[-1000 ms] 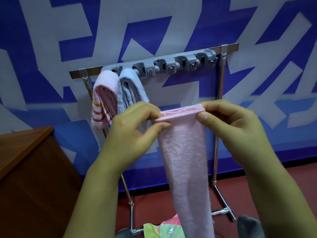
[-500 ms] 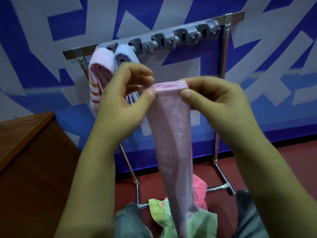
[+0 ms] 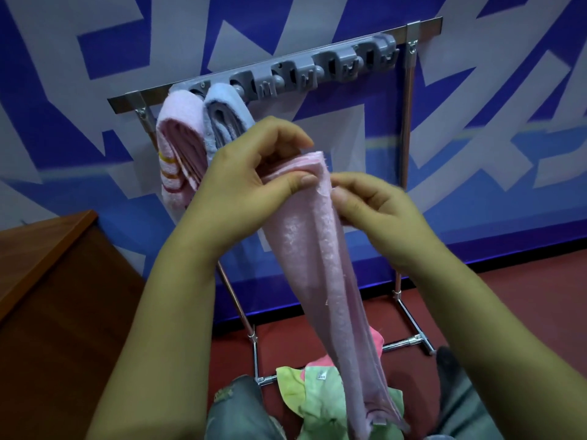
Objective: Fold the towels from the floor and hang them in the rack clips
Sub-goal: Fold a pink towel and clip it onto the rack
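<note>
1. Head view: I am holding a long pink towel (image 3: 320,265) up in front of me, folded lengthwise into a narrow strip.
2. My left hand (image 3: 251,182) is pinching the top of the strip, my thumb pressing on the near face and my curled fingers wrapping over the top edge behind it.
3. My right hand (image 3: 378,211) is sitting just beside the left, its thumb and curled fingers nipping the right-hand edge of the strip a little below the top.
4. The towel is hanging from both hands and trailing down between my knees, its lower end resting on a pile of towels (image 3: 314,392) that is lying on the red floor (image 3: 495,296); green and bright pink cloth is showing in that pile.
5. Behind my hands the metal rack (image 3: 409,128) is standing against a blue and white wall (image 3: 79,74), with a grey strip of clips (image 3: 317,71) running along its top bar.
6. Two folded towels are already hanging at the left end of the clips: a pink striped towel (image 3: 178,147) and, touching it on the right, a pale blue towel (image 3: 222,115).
7. The clips to the right of those two are holding nothing.
8. A brown wooden cabinet (image 3: 63,296) is standing at my left, near the rack's left leg.
</note>
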### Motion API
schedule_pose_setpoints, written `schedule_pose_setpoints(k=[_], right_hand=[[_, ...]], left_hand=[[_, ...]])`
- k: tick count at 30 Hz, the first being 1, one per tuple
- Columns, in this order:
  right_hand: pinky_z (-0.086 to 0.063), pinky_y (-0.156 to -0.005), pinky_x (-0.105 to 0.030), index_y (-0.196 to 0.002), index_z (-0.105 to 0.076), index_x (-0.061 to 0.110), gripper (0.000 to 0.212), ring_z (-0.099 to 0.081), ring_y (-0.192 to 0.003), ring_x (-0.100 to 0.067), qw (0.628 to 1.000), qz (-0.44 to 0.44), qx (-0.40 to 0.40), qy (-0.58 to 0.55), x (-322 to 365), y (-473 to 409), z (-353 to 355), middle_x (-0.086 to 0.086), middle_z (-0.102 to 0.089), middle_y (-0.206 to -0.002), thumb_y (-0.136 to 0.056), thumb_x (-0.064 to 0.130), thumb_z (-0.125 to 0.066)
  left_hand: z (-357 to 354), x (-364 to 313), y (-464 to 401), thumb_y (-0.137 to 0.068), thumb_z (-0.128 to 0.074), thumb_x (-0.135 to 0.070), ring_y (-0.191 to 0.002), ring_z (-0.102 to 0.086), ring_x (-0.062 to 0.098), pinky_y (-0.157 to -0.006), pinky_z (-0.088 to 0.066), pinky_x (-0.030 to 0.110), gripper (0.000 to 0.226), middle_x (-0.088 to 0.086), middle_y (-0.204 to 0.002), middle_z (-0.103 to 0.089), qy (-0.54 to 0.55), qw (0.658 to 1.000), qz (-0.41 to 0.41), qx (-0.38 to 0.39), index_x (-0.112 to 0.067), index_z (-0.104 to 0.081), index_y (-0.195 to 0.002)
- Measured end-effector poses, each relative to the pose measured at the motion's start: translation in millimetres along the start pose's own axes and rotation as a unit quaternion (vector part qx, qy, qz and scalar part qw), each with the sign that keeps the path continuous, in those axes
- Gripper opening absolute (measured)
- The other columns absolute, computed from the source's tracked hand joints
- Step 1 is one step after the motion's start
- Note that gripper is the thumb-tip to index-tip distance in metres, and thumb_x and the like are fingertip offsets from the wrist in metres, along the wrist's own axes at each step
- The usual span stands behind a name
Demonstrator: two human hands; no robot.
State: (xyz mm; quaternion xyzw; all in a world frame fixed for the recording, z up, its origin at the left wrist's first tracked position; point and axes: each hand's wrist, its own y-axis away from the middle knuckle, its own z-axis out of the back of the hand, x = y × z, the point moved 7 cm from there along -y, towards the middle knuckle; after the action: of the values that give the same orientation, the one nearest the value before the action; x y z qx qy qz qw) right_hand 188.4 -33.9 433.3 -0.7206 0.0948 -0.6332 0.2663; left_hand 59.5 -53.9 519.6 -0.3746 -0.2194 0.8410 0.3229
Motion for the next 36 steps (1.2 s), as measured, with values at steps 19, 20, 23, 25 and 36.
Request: schedule_pose_setpoints(k=[19, 20, 23, 25, 36], right_hand=[[-0.039, -0.064, -0.018, -0.075, -0.037, 0.034, 0.022, -0.043, -0.068, -0.003, 0.943, 0.056, -0.072, 0.321, -99, 56, 13, 0.012, -0.043, -0.074, -0.080, 0.013, -0.041], [-0.039, -0.066, -0.017, -0.075, -0.042, 0.029, 0.021, -0.044, -0.070, -0.003, 0.946, 0.061, -0.068, 0.310, -100, 55, 13, 0.012, -0.044, -0.075, -0.079, 0.008, -0.041], [-0.040, -0.071, -0.012, -0.074, -0.061, 0.016, 0.027, -0.055, -0.077, -0.004, 0.962, 0.032, -0.073, 0.260, -106, 50, 17, 0.010, -0.057, -0.077, -0.074, -0.007, -0.046], [-0.040, -0.073, -0.007, -0.075, -0.069, 0.015, 0.029, -0.059, -0.082, -0.002, 0.971, 0.002, -0.080, 0.224, -110, 48, 20, 0.008, -0.063, -0.081, -0.074, -0.005, -0.047], [-0.047, -0.071, -0.020, -0.072, -0.061, 0.027, 0.011, -0.057, -0.072, -0.003, 0.960, 0.025, -0.032, 0.278, -117, 52, 12, 0.016, -0.055, -0.074, -0.075, 0.035, -0.067]], left_hand=[[21, -3, -18, -0.079, -0.072, -0.010, -0.092, -0.060, 0.006, -0.082, -0.049, 0.014, 0.030, -0.012, -0.096, -0.061, -0.041, 0.998, 0.021, -0.034, -0.022, -0.057, -0.103], [21, -3, -19, -0.079, -0.072, -0.010, -0.091, -0.060, 0.006, -0.082, -0.049, 0.014, 0.031, -0.012, -0.096, -0.061, -0.042, 0.998, 0.021, -0.035, -0.022, -0.057, -0.102], [23, 0, -20, -0.079, -0.072, -0.010, -0.089, -0.060, 0.001, -0.081, -0.048, 0.013, 0.031, -0.012, -0.095, -0.061, -0.050, 0.998, 0.025, -0.041, -0.025, -0.057, -0.101], [24, 2, -21, -0.079, -0.072, -0.011, -0.088, -0.059, -0.003, -0.081, -0.048, 0.012, 0.030, -0.014, -0.095, -0.060, -0.054, 0.997, 0.031, -0.043, -0.026, -0.057, -0.101], [26, 17, -26, -0.080, -0.072, -0.009, -0.093, -0.060, 0.009, -0.087, -0.049, 0.020, 0.028, -0.009, -0.096, -0.063, -0.063, 0.995, 0.048, -0.054, -0.021, -0.059, -0.101]])
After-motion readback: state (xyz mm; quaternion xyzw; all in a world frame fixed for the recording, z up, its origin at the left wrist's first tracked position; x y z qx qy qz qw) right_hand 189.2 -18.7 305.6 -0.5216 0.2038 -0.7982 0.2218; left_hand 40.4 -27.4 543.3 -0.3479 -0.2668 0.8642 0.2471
